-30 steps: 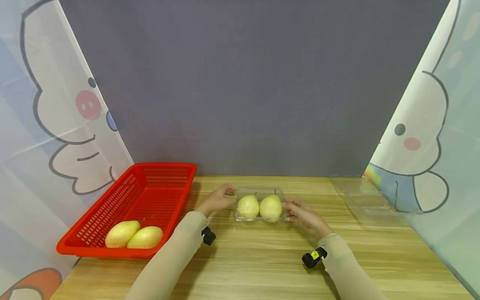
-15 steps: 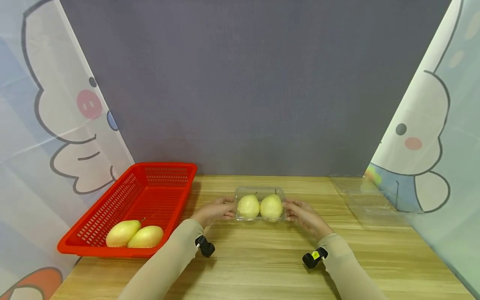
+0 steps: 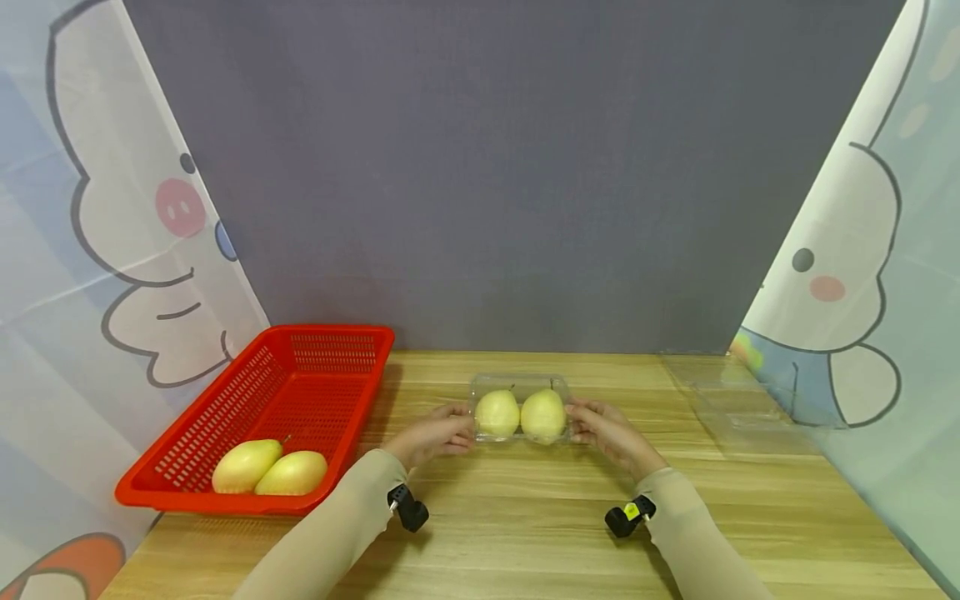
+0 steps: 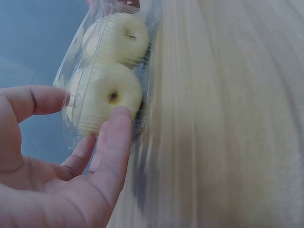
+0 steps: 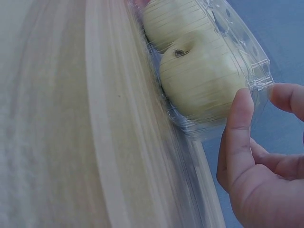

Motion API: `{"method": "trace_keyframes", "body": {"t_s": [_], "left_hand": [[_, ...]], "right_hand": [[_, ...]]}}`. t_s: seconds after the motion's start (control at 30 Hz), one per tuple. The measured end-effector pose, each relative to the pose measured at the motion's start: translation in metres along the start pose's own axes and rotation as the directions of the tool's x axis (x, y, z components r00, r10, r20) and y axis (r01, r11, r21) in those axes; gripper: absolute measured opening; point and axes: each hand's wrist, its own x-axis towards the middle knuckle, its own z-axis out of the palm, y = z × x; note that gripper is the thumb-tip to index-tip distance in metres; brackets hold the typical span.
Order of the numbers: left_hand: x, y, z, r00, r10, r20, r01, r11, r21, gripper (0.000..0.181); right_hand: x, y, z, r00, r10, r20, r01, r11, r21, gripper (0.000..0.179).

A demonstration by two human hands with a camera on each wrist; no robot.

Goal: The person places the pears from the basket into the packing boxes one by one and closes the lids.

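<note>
Clear plastic makes up the clamshell box [image 3: 527, 381] between my hands, on the worktop [image 3: 517, 525], with two yellow pears [image 3: 497, 414] side by side inside it. Its long axis runs across in front of me, from hand to hand, so each short end faces one palm. Neither hand is nearer: my left hand [image 3: 438, 433] pinches the box's left end and my right hand [image 3: 609, 433] pinches its right end, at the rim.

Left of the box, apart from it, stands a red plastic basket [image 3: 217, 503] with two more pears [image 3: 247, 467] in its near part. Well to the right of the box lie some see-through plastic pieces [image 3: 738, 404]; they blend into the wood, and I cannot count them or tell their shape.

Glare and ribbing on the box blur its edges: I cannot tell whether its lid is fully snapped down. Some of my fingertips are hidden at the box's ends, and both wrist views cut off the end farther from that wrist.
</note>
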Motion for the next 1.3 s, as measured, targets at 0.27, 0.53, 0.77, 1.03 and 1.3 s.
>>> {"method": "trace_keyframes", "body": {"t_s": [0.27, 0.53, 0.77, 1.03, 1.3], "left_hand": [[0.001, -0.009, 0.004, 1.000, 0.019, -0.012, -0.020, 0.995, -0.093, 0.039], [0.000, -0.012, 0.007, 1.000, 0.027, -0.009, -0.028, 0.983, -0.182, 0.041], [0.001, -0.012, 0.008, 1.000, 0.022, -0.010, -0.024, 0.981, -0.192, 0.036], [0.001, -0.014, 0.008, 0.999, 0.034, -0.011, -0.035, 0.981, -0.193, 0.025], [0.001, -0.015, 0.008, 0.999, 0.039, -0.011, -0.040, 0.981, -0.188, 0.026]], "right_hand": [[0.001, 0.002, 0.000, 1.000, -0.002, -0.004, 0.002, 1.000, -0.008, 0.067], [0.000, 0.003, 0.000, 1.000, -0.007, 0.001, 0.007, 1.000, 0.004, 0.066], [0.001, 0.004, 0.000, 1.000, -0.006, -0.003, 0.006, 1.000, 0.006, 0.065], [-0.003, 0.004, 0.000, 1.000, -0.004, 0.011, 0.004, 1.000, 0.001, 0.058], [-0.009, 0.006, -0.003, 0.999, 0.021, 0.046, -0.021, 1.000, -0.004, 0.049]]}}
